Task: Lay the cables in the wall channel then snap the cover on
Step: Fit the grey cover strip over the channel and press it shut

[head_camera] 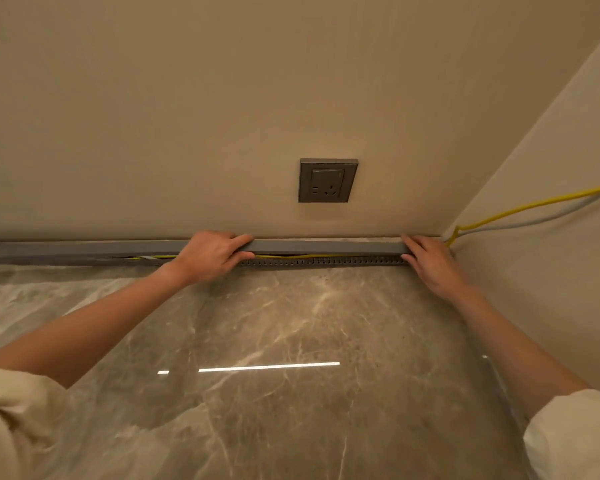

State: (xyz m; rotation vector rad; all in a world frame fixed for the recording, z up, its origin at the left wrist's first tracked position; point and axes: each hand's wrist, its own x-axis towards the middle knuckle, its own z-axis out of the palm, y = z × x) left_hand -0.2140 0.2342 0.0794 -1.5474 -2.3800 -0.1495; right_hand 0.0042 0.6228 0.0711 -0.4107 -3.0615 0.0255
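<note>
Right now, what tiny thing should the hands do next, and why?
Probably press the cover down between the left hand and right hand. A gap shows there, with the yellow cable and the channel slots peeking out.

The channel (321, 261) runs along the foot of the wall where it meets the floor. It is grey, and you can see its slotted front edge as a row of small teeth between your two hands. The yellow cable (291, 256) lies lengthwise inside the channel, showing as a thin line in the gap under the cover. At the right corner it rises out of the channel end and runs up along the side wall beside a grey cable (534, 221). The cover (326, 246) is a long grey strip resting over the channel. Its right portion sits raised, not closed; its left portion lies lower against the channel.
</note>
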